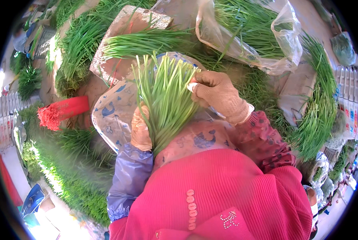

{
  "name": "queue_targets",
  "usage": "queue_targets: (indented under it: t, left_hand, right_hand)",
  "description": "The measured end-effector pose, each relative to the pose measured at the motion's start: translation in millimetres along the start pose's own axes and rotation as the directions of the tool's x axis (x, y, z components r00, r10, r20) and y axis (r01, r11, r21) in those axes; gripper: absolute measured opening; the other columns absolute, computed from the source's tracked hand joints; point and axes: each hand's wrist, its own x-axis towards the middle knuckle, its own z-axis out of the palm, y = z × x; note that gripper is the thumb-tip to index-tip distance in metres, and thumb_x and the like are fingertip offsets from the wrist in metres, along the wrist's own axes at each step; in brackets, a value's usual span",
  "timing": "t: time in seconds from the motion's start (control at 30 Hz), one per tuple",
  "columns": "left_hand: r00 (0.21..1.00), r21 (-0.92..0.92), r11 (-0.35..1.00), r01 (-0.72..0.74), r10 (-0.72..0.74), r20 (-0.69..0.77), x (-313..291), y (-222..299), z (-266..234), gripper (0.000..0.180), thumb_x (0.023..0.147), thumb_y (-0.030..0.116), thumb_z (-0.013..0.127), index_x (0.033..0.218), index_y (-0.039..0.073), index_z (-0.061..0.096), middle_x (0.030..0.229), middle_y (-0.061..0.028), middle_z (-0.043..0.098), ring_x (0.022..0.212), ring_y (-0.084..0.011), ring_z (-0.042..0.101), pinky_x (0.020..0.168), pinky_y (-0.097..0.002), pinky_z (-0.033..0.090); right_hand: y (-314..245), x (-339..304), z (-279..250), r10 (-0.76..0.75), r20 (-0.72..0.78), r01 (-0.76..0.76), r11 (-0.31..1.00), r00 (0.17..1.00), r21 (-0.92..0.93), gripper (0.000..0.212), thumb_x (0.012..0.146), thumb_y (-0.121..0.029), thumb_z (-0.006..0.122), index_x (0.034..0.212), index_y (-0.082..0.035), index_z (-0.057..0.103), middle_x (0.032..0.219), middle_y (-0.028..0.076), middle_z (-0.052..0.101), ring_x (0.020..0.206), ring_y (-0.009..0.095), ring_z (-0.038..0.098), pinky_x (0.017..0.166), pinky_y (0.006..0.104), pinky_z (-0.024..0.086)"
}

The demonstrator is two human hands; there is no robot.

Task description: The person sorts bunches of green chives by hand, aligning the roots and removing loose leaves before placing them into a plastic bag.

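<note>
A thick bunch of garlic chives [167,96] stands over my lap, pale cut ends pointing up and away from me. My left hand [141,128], in a tan glove, is wrapped around its lower left side. On the other side my right hand [220,95], in a brown knitted glove, pinches stalks near the upper right edge of the bunch. Something white covers one of its fingertips. Under the bunch lies a patterned plastic apron [115,107] with blue figures. The leaf ends of the chives are partly hidden below my hands.
A patterned board [143,18] ahead bears more chives [147,42]. A red bundle of ties [65,112] lies at the left. At the far right, a clear plastic bag [287,40] surrounds chives, beside a pale crate [297,90]. Heaps of greens [75,172] surround me.
</note>
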Motion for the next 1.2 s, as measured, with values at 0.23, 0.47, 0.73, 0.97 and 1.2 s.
queue_targets:
  t: [0.23,0.47,0.73,0.97,1.2]
  left_hand:
    - [0.999,-0.087,0.996,0.03,-0.032,-0.021,1,-9,-19,0.033,0.103,0.024,0.047,0.13,0.005,0.052,0.123,-0.0117,0.061,0.108,-0.0241,0.063,0.093,-0.0376,0.054]
    - [0.993,0.248,0.964,-0.097,0.112,-0.048,3,-22,-27,0.033,0.104,0.025,0.043,0.129,0.003,0.05,0.115,-0.007,0.063,0.098,-0.0152,0.063,0.082,-0.029,0.054]
    - [0.999,0.11,0.993,-0.039,0.043,-0.031,-4,-5,-12,0.033,0.104,0.021,0.044,0.131,0.003,0.051,0.12,-0.0097,0.062,0.106,-0.0193,0.063,0.091,-0.0319,0.052]
    - [0.995,-0.112,0.99,-0.085,0.089,0.038,-14,4,-5,0.035,0.102,0.019,0.048,0.135,0.007,0.05,0.128,-0.0103,0.058,0.113,-0.0244,0.059,0.095,-0.0383,0.052]
    - [0.985,-0.006,1.0,0.025,-0.024,0.172,-17,15,-24,0.053,0.1,0.04,0.051,0.136,0.001,0.048,0.127,-0.0105,0.058,0.114,-0.0238,0.058,0.097,-0.0374,0.048]
  right_hand:
    - [-20,-15,-38,-0.062,-0.296,0.055,0.998,0.953,-0.031,0.019,0.092,-0.009,0.055,0.102,0.002,0.067,0.075,0.005,0.066,0.058,0.006,0.054,0.051,0.019,0.044]
    - [23,-65,-192,-0.307,-0.729,-0.28,0.777,0.612,-0.564,0.029,0.088,-0.016,0.063,0.114,-0.002,0.064,0.09,0.01,0.068,0.073,0.02,0.062,0.066,0.0306,0.051]
    - [56,-27,-82,-0.26,-0.1,0.106,0.673,0.96,-0.732,0.071,0.077,-0.041,0.075,0.135,-0.006,0.052,0.125,0.018,0.061,0.115,0.033,0.059,0.099,0.0379,0.046]
    - [54,22,-15,-0.355,0.231,0.387,0.915,0.906,-0.112,0.116,0.071,-0.055,0.079,0.154,-0.008,0.012,0.148,0.017,0.038,0.134,0.03,0.039,0.111,0.0391,0.031]
    - [23,29,21,-0.283,0.216,0.166,0.883,0.934,0.439,0.132,0.063,-0.062,0.082,0.155,-0.011,0.003,0.149,0.011,0.037,0.134,0.021,0.039,0.113,0.0385,0.03]
